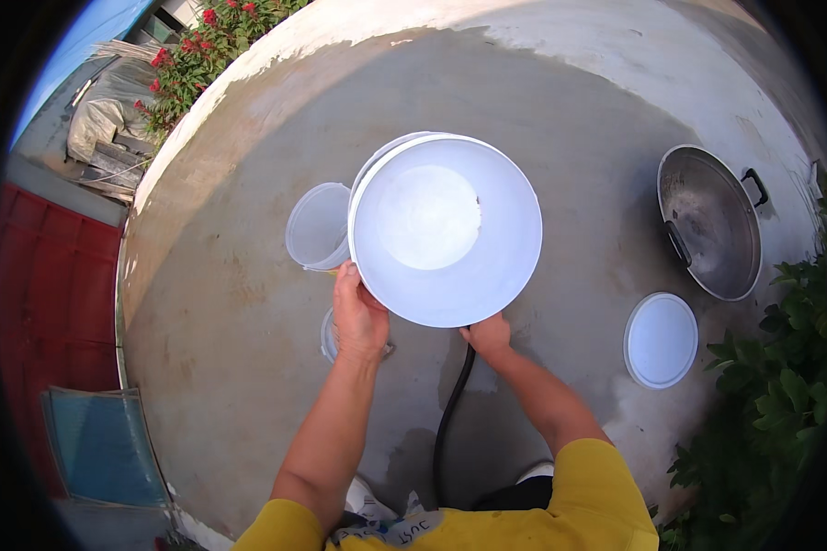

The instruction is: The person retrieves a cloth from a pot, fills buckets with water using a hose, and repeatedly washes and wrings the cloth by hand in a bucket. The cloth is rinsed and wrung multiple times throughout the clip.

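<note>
A white plastic bucket (510,234) is held up before me, its open mouth towards the camera. My left hand (360,313) grips its lower left rim. Beneath the bucket's lower edge is my right hand (489,335), partly hidden, with a black hose (450,413) running from it down between my feet; whether it also bears on the bucket cannot be seen. Left of the bucket lies a translucent plastic tub (318,226). Partly behind my left hand, a clear round lid or container (328,336) is on the ground.
On the wet concrete (248,372) at the right stand a large two-handled metal wok (710,220) and a round white lid (660,340). Leafy plants (785,386) edge the lower right. A blue mesh-covered frame (107,446) and a red metal gate (58,275) are at the left.
</note>
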Tool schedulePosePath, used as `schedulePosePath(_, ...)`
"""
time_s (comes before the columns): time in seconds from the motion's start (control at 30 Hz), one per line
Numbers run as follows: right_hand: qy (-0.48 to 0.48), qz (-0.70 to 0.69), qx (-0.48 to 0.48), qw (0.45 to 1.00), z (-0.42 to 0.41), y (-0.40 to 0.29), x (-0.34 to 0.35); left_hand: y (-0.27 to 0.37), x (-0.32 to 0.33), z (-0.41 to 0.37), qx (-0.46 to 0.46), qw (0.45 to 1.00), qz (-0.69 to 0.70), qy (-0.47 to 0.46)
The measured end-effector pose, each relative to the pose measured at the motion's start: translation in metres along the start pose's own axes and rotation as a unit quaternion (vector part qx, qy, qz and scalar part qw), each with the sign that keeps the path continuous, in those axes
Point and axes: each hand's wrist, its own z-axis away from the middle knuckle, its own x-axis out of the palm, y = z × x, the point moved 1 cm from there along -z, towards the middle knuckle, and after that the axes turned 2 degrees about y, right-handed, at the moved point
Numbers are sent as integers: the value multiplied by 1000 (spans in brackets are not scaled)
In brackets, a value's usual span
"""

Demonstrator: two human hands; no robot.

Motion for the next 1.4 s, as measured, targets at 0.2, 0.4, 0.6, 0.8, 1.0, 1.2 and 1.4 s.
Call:
schedulePosePath(0.2,62,-210,86,972,8,34,15,-1,-17,-21,46,996,-17,72)
schedulePosePath(0.4,31,-547,142,824,53,79,-66,-46,-17,-50,43,990,-96,93)
schedulePosePath(0.6,42,-467,157,869,66,81,-132,-84,15,-46,61,927,-368,53)
schedulePosePath(0.8,-41,-407,118,905,49,56,-151,-104,34,-36,92,882,-461,-32)
schedulePosePath(1.0,-61,-443,76,891,44,42,-150,-105,44,-28,102,855,-505,-52)
schedulePosePath(1.2,-71,-481,49,872,43,34,-156,-105,39,-26,98,850,-513,-69)
schedulePosePath(1.4,-19,-513,70,855,37,43,-157,-100,38,-24,92,826,-547,-99)
